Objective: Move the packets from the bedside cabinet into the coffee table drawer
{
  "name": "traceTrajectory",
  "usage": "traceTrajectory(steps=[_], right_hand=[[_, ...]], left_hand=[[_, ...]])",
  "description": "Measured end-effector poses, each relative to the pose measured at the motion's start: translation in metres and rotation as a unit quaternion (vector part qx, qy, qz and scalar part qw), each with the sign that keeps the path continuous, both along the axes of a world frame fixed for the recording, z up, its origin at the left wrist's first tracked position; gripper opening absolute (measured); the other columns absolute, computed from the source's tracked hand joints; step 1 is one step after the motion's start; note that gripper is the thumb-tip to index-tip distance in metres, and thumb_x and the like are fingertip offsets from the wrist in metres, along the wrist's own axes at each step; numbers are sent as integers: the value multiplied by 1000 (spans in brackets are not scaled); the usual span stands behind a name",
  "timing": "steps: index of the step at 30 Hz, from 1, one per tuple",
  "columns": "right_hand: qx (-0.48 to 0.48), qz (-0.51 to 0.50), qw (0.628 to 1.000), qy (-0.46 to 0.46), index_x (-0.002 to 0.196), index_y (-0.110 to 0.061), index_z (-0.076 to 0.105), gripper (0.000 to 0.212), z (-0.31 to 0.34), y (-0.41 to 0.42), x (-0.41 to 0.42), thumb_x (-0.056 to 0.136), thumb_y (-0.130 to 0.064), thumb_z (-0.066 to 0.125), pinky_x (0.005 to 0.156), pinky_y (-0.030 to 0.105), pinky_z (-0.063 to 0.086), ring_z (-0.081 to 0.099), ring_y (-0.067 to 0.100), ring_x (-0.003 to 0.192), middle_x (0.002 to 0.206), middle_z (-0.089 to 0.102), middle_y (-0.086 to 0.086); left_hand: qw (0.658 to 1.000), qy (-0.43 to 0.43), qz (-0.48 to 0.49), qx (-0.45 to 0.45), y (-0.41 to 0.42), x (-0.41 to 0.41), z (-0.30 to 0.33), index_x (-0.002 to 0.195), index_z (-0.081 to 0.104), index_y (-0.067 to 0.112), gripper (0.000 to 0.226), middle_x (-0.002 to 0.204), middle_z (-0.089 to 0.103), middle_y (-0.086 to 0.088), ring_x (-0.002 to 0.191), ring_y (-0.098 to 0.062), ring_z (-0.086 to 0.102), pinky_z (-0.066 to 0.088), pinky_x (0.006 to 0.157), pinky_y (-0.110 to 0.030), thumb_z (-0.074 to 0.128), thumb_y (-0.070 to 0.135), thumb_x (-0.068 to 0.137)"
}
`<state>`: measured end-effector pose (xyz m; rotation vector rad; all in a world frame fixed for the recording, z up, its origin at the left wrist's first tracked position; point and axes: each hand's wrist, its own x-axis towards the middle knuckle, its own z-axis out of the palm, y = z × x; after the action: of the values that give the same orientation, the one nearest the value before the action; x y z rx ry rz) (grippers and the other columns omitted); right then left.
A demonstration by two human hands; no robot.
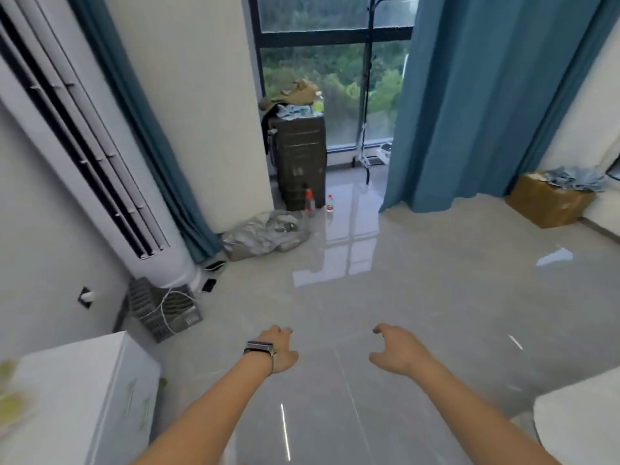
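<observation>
The white bedside cabinet (100, 391) stands at the lower left, its drawer fronts facing right. Blurred yellow-green packets (11, 394) lie on its top near the left edge. My left hand (281, 350), with a watch on the wrist, hangs over the bare floor with loosely curled fingers and holds nothing. My right hand (397, 349) hovers beside it, fingers also loosely curled and empty. Both hands are well to the right of the cabinet. No coffee table is in view.
A tall white air conditioner (100, 169) leans along the left wall, a grey crate (164, 313) at its foot. A dark suitcase (302, 162), bottles and a crumpled bag (265, 234) sit by the window. A cardboard box (550, 203) is far right; a white edge (580, 427) lower right.
</observation>
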<state>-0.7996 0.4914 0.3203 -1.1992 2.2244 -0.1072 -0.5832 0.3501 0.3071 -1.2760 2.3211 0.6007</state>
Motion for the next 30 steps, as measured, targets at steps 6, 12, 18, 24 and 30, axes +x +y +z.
traceTrajectory(steps=[6, 12, 18, 24, 30], right_hand=[[44, 141, 989, 18, 143, -23, 35, 67, -19, -143, 64, 84, -42, 60, 102, 34, 43, 45, 24, 128, 141, 44, 6], [27, 279, 959, 44, 141, -23, 39, 60, -48, -325, 123, 87, -40, 58, 95, 32, 46, 48, 21, 124, 138, 46, 4], [35, 405, 912, 56, 139, -24, 42, 57, -71, -487, 213, 87, -40, 56, 98, 32, 45, 47, 18, 125, 137, 49, 0], [52, 557, 825, 78, 139, -25, 43, 57, -91, -568, 348, 86, -41, 58, 98, 35, 46, 47, 21, 126, 138, 50, 1], [92, 652, 752, 35, 140, -23, 42, 59, -113, -584, 481, 85, -33, 59, 102, 34, 44, 49, 22, 127, 139, 51, 3]], left_hand=[[991, -1, 130, 36, -72, 100, -35, 150, 24, 21, 65, 151, 29, -7, 131, -27, 42, 41, 103, -38, 43, 44, 93], [957, 8, 289, 38, -187, 200, -71, 147, 29, 22, 62, 149, 35, -7, 132, -29, 41, 37, 107, -39, 42, 45, 92], [892, 26, 447, 71, -263, 288, -93, 149, 24, 22, 59, 147, 35, -8, 130, -27, 43, 41, 103, -36, 42, 39, 96], [807, 58, 584, 60, -251, 369, -92, 148, 27, 26, 60, 150, 32, -7, 131, -29, 42, 40, 104, -42, 45, 42, 93], [731, 36, 676, 85, -202, 442, -96, 150, 23, 21, 61, 152, 29, -8, 131, -29, 42, 42, 103, -41, 43, 39, 95]])
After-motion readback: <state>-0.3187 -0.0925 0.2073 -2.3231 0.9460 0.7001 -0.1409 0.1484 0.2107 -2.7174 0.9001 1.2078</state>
